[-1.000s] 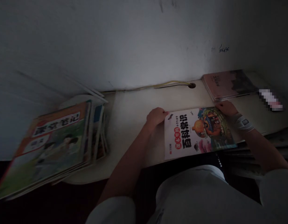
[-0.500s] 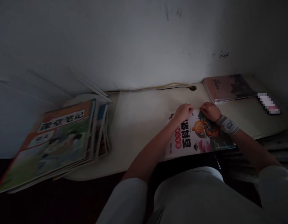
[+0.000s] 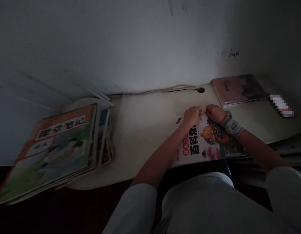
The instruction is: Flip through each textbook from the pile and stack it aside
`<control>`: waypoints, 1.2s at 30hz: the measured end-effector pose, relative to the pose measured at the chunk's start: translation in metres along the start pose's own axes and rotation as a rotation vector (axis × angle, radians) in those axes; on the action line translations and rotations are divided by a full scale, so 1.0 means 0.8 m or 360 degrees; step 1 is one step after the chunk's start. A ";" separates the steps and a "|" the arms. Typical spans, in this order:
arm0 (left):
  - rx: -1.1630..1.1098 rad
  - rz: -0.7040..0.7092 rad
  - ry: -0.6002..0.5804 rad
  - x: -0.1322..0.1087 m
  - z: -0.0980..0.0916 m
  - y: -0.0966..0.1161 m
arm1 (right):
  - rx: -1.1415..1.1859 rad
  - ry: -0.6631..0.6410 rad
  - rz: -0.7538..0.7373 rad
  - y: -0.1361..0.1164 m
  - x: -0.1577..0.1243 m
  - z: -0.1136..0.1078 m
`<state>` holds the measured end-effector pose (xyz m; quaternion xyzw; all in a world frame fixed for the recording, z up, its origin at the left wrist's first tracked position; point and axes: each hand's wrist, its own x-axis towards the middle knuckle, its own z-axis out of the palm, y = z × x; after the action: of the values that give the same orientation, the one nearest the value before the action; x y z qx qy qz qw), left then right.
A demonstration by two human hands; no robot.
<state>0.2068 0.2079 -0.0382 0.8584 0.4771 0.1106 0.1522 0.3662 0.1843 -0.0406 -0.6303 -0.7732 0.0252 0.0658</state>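
Right now both hands meet at the far edge of the picture book (image 3: 209,143). It lies flat on the desk (image 3: 145,123), at abt 1 o'clock from the body; its near edge reaches the desk front and may overhang a bit.

L hand (image 3: 192,114) and R hand (image 3: 214,112) sit just beside each other at the book's 12 o'clock edge, fingers curled down onto the cover. It's too dim to tell whether they pinch that edge or only press on it.

Judging by that, the step in hand looks like getting a hold on the far edge w/ both hands. A next move would call for a sure fingertip hold on that thin edge, w/o shoving the book off the front.

Room:
- Bare desk from 9 to 11 o'clock of the book, up to the tilted stack of books (image 3: 55,146), well apart at 9.
- Pink book (image 3: 240,88) near at 2.
- Cable hole (image 3: 201,89) near at 12.
- Wall (image 3: 140,48) right behind, so little room that way.
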 end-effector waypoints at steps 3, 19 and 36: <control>0.0265 0.0157 0.0078 -0.018 0.007 0.017 | -0.0027 0.0077 0.0000 -0.005 -0.003 0.004; 0.0338 0.0012 -0.0078 -0.083 0.013 -0.023 | -0.0110 -0.0016 -0.0273 0.035 -0.077 0.016; 0.0293 -0.0225 -0.0363 -0.024 -0.057 -0.078 | -0.0170 0.0063 -0.0030 0.064 -0.091 0.029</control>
<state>0.1326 0.2292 -0.0195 0.8401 0.5240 -0.0427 0.1335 0.4271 0.1245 -0.0746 -0.6259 -0.7779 -0.0291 0.0477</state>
